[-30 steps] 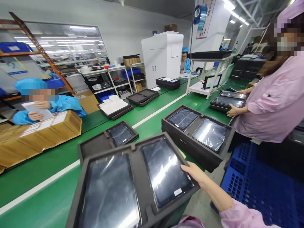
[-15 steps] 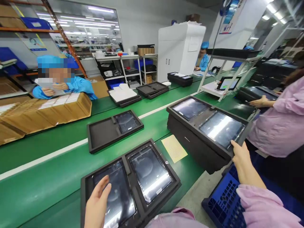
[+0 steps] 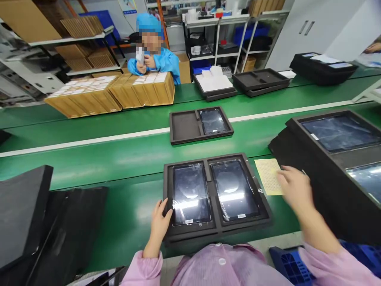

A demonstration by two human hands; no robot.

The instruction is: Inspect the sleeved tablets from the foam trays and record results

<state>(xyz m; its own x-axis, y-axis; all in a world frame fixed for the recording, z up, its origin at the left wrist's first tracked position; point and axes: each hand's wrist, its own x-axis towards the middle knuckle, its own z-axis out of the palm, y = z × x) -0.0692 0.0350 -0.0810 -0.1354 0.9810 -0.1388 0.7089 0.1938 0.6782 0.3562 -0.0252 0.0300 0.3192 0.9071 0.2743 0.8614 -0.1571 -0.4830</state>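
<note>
Far left, black foam trays [image 3: 22, 214] in an untidy pile, top one tilted. Behind, across the green bench [image 3: 127, 155], packed rows of cards [image 3: 83, 93] in brown board, then a co-worker in a blue cap [image 3: 168, 61], holding something white. Nearer, left hand [image 3: 160, 220] at the left rim of the front tray [image 3: 168, 178]: fingertips touching the foam, thumb apart from forefinger, loosely spread, not closed around anything visible. Probably a steadying touch; keep it light, on foam only, so as not to skid the tray or smear film. In that tray, flat on the bench right in front of the body, left tablet [image 3: 190, 194] and right tablet [image 3: 235, 190], face up under clear film, glare on both, small white label at the near end of each. Beyond, far tray [image 3: 184, 125] with its left pocket bare and one small tablet [image 3: 212, 121] in the right. Right of the front tray, yellow sheet [image 3: 264, 180], flat, marked in fine rows. At its right edge, right hand [image 3: 294, 190], blurred; cannot tell whether pinching or merely passing over. If working at the sheet, best to take an edge with fingertips and avoid dragging a wrist over glass. Far right, tall tray stack [image 3: 336, 159], just beside that hand, two more filmed tablets on top; mind the sleeve against its overhanging rim.
</note>
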